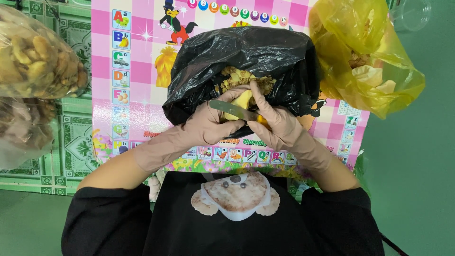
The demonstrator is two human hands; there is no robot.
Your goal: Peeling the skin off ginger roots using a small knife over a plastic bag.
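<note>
Both my hands wear tan rubber gloves and meet over the mouth of a black plastic bag (265,52). My left hand (208,125) cups a pale yellow piece of fruit (242,100). My right hand (277,125) grips a small knife (232,110), its blade lying across the fruit and pointing left. Yellow-brown scraps (237,77) show inside the bag just beyond my fingers.
The bag lies on a pink checked alphabet poster (142,71). A yellow plastic bag (365,52) with scraps sits at the right. Two clear bags of brownish pieces (33,52) sit at the left on a green patterned mat (71,142). A clear cup (410,14) stands top right.
</note>
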